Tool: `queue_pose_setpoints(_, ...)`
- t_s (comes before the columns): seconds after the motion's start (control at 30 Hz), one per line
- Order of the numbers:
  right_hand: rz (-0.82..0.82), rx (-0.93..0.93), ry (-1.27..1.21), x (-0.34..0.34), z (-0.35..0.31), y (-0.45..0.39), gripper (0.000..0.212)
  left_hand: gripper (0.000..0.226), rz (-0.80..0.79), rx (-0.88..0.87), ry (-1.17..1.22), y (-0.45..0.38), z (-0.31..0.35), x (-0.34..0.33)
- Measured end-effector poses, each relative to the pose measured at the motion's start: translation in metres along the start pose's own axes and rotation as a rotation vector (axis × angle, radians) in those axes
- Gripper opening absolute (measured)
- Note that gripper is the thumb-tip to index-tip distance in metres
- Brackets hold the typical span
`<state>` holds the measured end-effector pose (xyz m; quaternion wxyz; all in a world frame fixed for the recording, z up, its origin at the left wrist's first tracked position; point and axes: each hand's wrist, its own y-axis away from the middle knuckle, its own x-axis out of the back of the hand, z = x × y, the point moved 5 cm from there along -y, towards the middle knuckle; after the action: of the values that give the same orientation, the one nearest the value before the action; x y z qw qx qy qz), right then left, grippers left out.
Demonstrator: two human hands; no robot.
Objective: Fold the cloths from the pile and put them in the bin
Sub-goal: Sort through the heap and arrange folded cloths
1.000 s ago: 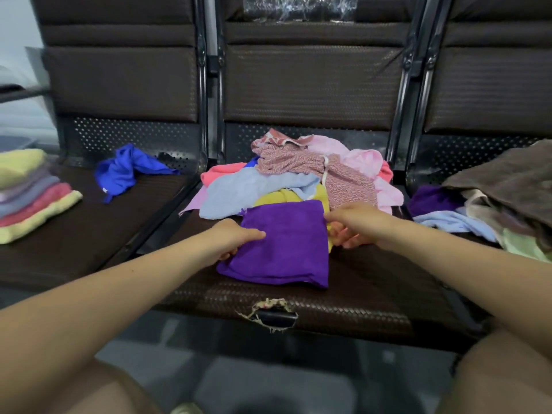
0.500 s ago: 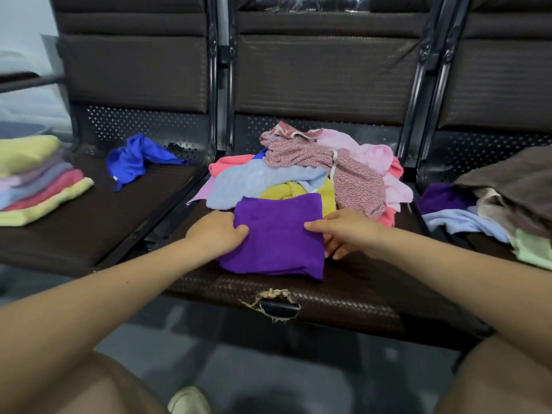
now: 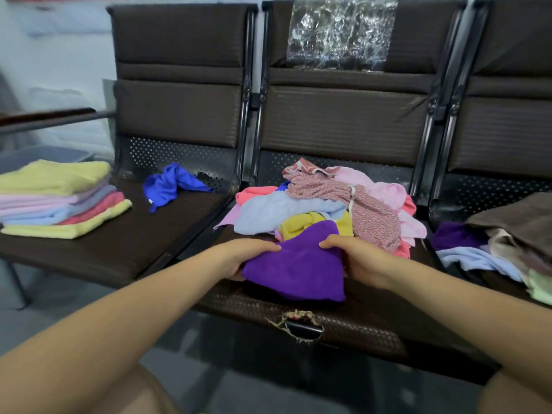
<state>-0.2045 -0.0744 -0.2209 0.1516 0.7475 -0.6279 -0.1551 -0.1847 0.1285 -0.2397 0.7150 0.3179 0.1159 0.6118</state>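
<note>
Gripping the folded purple cloth (image 3: 294, 268) by its two sides, the left hand (image 3: 242, 258) and right hand (image 3: 357, 259) are holding it between them, just before the pile (image 3: 322, 209) on the middle seat (image 3: 373, 318).

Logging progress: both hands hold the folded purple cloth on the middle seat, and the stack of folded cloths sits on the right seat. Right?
Not quite. In the head view the stack of folded cloths sits on the left seat. Both the left hand and right hand do hold the purple cloth.
</note>
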Motion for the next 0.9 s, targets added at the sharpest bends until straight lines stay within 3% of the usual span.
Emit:
queue_pose_setpoints(0.2, 0.039, 0.058, -0.180, -0.017, -0.043, 0.008, 0.018, 0.016, -0.174, -0.023, 0.357, 0.007, 0.013, 0.001)
queue_pose_setpoints(0.4, -0.016, 0.196, -0.273, -0.061, -0.103, 0.003, 0.018, 0.057, -0.247, -0.008, 0.545, 0.008, 0.024, 0.027)
queue_pose_setpoints(0.53, -0.078, 0.252, -0.286, -0.101, -0.146, -0.012, 0.020, 0.062, -0.317, -0.106, 0.731, 0.027, 0.044, 0.069)
queue_pose_setpoints(0.7, -0.043, 0.222, -0.095, -0.145, -0.170, -0.046, 0.013, 0.023, -0.136, -0.325, 0.788, 0.038, 0.062, 0.144)
queue_pose_setpoints(0.9, 0.060, 0.247, 0.097, -0.195, -0.153, -0.104, 0.004, 0.007, 0.127, -0.221, 0.506, 0.016, 0.033, 0.217)
